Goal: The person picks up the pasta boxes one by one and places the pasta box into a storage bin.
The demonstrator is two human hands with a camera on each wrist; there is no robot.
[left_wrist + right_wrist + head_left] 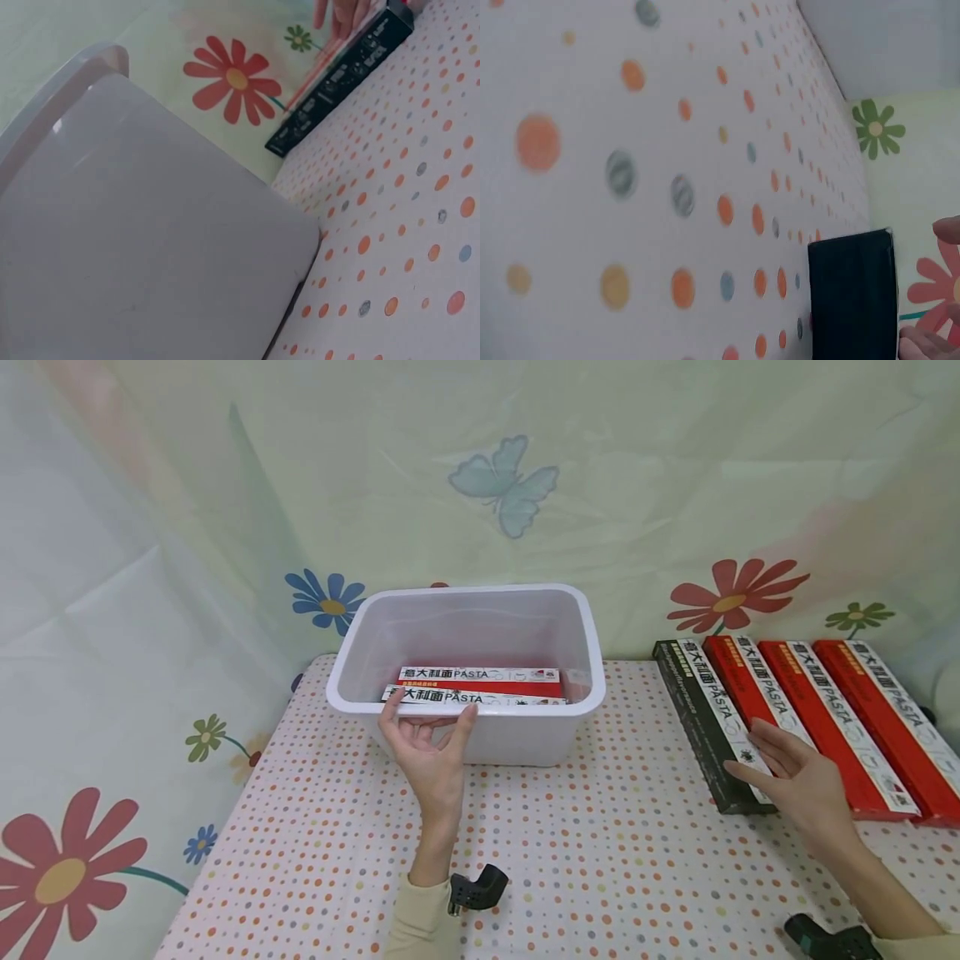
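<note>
A white plastic bin (465, 735) stands on the dotted tablecloth, holding red pasta boxes (480, 687) with white labels. My left hand (431, 760) is at its front rim, fingertips and thumb touching the edge; the left wrist view shows the bin's outer wall (150, 217) but not the hand. On the right lies a black pasta box (708, 727) with a white label strip. Over its near end my right hand (802, 781) hovers with thumb and fingers spread. In the right wrist view, the thumb (949, 229) shows above the black box's end (853, 292).
Red pasta boxes (836, 735) lie in a row right of the black one. A floral cloth with a butterfly (506, 485) hangs behind the table. Both sleeved wrists carry black camera mounts (480, 889). Dotted tablecloth (622, 843) stretches between the bin and the boxes.
</note>
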